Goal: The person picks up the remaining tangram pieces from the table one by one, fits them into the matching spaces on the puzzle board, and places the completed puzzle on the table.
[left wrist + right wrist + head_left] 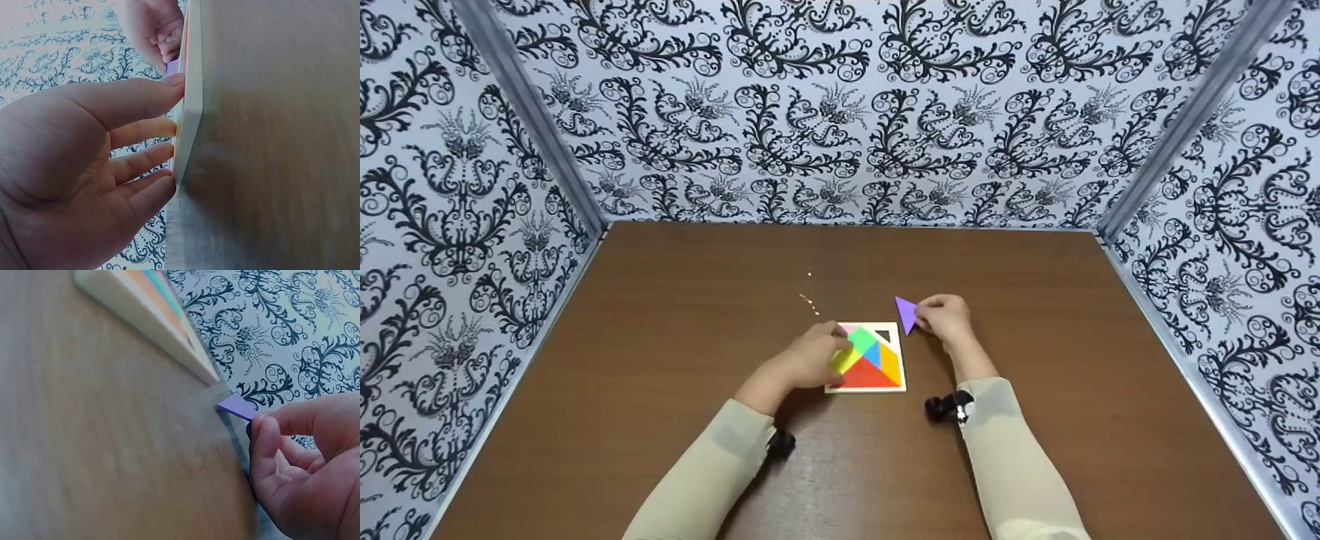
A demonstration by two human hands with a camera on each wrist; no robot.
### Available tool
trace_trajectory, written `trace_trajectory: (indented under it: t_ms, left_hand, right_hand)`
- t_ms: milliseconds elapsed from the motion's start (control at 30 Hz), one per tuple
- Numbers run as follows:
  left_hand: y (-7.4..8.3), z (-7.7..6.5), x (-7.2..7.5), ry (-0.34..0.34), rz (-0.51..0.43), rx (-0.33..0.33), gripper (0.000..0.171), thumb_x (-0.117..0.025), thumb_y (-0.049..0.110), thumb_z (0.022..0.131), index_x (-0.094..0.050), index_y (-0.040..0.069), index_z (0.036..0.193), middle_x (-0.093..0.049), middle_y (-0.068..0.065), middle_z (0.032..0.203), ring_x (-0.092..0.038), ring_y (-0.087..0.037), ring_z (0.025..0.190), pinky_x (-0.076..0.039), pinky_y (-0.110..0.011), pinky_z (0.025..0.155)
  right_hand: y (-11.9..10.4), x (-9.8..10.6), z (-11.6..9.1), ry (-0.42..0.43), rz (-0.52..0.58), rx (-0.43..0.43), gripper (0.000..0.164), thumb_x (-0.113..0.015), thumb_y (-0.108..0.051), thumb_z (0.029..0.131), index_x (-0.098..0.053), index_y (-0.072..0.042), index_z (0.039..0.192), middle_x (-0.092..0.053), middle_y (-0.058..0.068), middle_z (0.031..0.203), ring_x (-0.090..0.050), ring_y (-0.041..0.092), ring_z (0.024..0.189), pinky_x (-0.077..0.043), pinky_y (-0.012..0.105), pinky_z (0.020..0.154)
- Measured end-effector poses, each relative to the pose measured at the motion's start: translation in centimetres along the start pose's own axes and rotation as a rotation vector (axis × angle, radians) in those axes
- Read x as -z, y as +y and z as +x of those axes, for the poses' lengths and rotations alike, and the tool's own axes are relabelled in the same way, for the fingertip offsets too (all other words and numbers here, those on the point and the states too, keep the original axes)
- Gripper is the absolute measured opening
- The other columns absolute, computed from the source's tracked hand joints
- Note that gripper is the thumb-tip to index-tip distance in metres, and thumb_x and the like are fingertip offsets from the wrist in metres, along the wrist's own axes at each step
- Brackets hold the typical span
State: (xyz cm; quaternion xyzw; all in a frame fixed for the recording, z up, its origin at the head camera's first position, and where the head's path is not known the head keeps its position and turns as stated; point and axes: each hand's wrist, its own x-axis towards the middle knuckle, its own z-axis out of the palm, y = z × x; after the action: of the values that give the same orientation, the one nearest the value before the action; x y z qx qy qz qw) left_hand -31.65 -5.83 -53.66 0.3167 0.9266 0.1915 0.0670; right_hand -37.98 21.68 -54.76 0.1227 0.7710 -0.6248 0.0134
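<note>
A tangram board (867, 390) with a pale rim lies flat on the table, filled with coloured pieces: a red triangle (866, 375), a green piece (862, 339), a blue triangle (873, 355), an orange piece (890, 365), and yellow and pink ones partly hidden by fingers. A dark triangular recess (883, 335) shows at its far right corner. My left hand (810, 356) rests fingertips and thumb on the board's left side, fingers nearly straight. Just right of the board, my right hand (947, 319) pinches a purple triangle (907, 313) between thumb and fingers; the right wrist view shows its tip (236, 406).
Small white specks (811, 304) mark the brown table (697, 300) beyond the board. Patterned walls (840, 112) enclose the table at the back and both sides. A black wrist camera sits on each sleeve, the right one (943, 409) near the board.
</note>
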Motion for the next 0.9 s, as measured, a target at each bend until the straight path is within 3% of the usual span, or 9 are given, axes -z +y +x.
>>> trace_trajectory:
  t_ms: [200, 367, 667, 900]
  left_hand:
    - [-0.1, -0.1, 0.1, -0.004, 0.004, -0.001, 0.044, -0.089, 0.021, 0.082, -0.076, 0.007, 0.122, -0.059, -0.016, 0.141, -0.055, -0.037, 0.131, -0.049, -0.048, 0.113]
    - [-0.1, -0.1, 0.2, 0.006, 0.024, -0.006, 0.039, -0.089, 0.020, 0.082, -0.076, 0.007, 0.116, -0.060, -0.016, 0.139, -0.056, -0.037, 0.130, -0.050, -0.047, 0.112]
    - [-0.3, 0.0, 0.2, 0.002, 0.033, -0.010, 0.044, -0.088, 0.021, 0.083, -0.076, 0.007, 0.122, -0.060, -0.018, 0.141, -0.056, -0.037, 0.132, -0.049, -0.048, 0.114]
    - [-0.2, 0.1, 0.1, 0.007, 0.037, -0.006, 0.043, -0.088, 0.021, 0.081, -0.077, 0.009, 0.120, -0.060, -0.017, 0.141, -0.057, -0.036, 0.131, -0.050, -0.047, 0.113]
  right_hand:
    - [-0.3, 0.1, -0.1, -0.036, 0.038, -0.015, 0.016, -0.069, 0.003, 0.092, -0.071, 0.012, 0.105, -0.065, 0.002, 0.077, -0.061, 0.007, 0.063, -0.054, 0.017, 0.058]
    - [-0.8, 0.1, -0.3, -0.096, 0.044, 0.004, 0.018, -0.070, 0.002, 0.093, -0.072, 0.012, 0.107, -0.065, 0.001, 0.077, -0.059, 0.009, 0.062, -0.053, 0.018, 0.057]
    - [-1.3, -0.7, -0.7, -0.183, 0.016, 0.039, 0.016, -0.074, 0.002, 0.092, -0.074, 0.012, 0.105, -0.068, 0.000, 0.075, -0.060, 0.009, 0.062, -0.055, 0.019, 0.059]
    - [-1.5, -1.4, -0.9, -0.219, -0.068, 0.065, 0.016, -0.077, 0.000, 0.092, -0.075, 0.011, 0.104, -0.069, 0.002, 0.080, -0.061, 0.008, 0.063, -0.057, 0.019, 0.061]
